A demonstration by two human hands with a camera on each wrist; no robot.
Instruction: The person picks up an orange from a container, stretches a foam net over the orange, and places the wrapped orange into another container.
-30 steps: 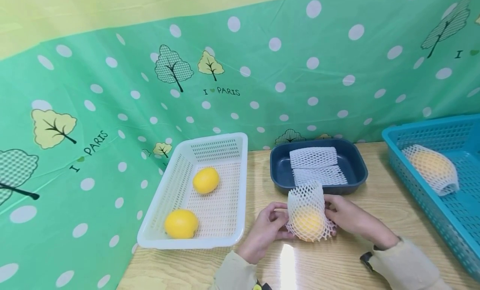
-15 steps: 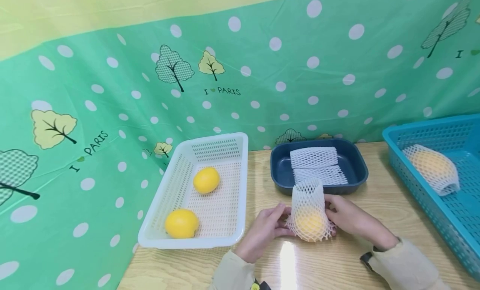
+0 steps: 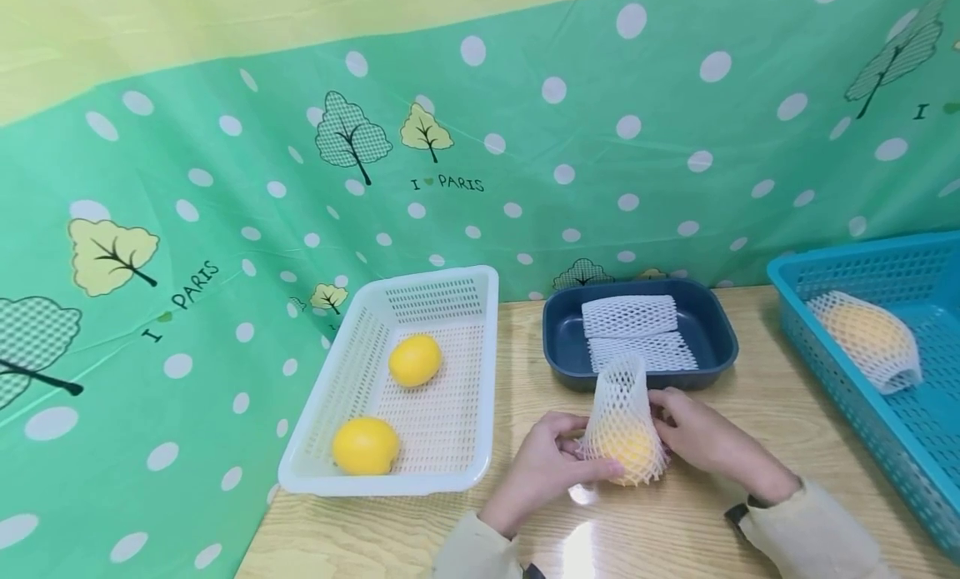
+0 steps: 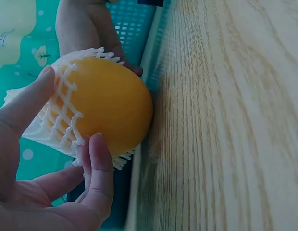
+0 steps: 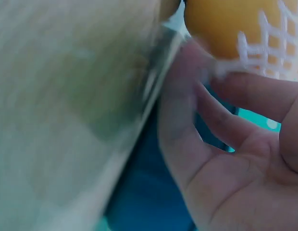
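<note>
A yellow, lemon-like fruit [image 4: 115, 103] sits on the wooden table, partly covered by a white foam net [image 3: 619, 396]. The net's narrow end stands up above the fruit, while its loose edge flares around the lower part, leaving the near side bare in the left wrist view. My left hand [image 3: 546, 464] holds the net from the left, thumb on the front side and curled fingers at its edge [image 4: 78, 127]. On the opposite side, my right hand [image 3: 697, 433] pinches the net's edge [image 5: 264, 62] between thumb and fingers.
A white basket [image 3: 480, 429] with two yellow fruits [image 3: 365, 446] stands on the left. Behind my hands, a dark blue tray [image 3: 716, 346] holds folded foam nets [image 3: 630, 316]. The blue basket [image 3: 825, 379] at right contains a netted fruit [image 3: 866, 337].
My left hand has shifted its grip, bringing the thumb round to the front of the net. The net's upper end has narrowed and leaned slightly right. My right hand stays nearly in place.
</note>
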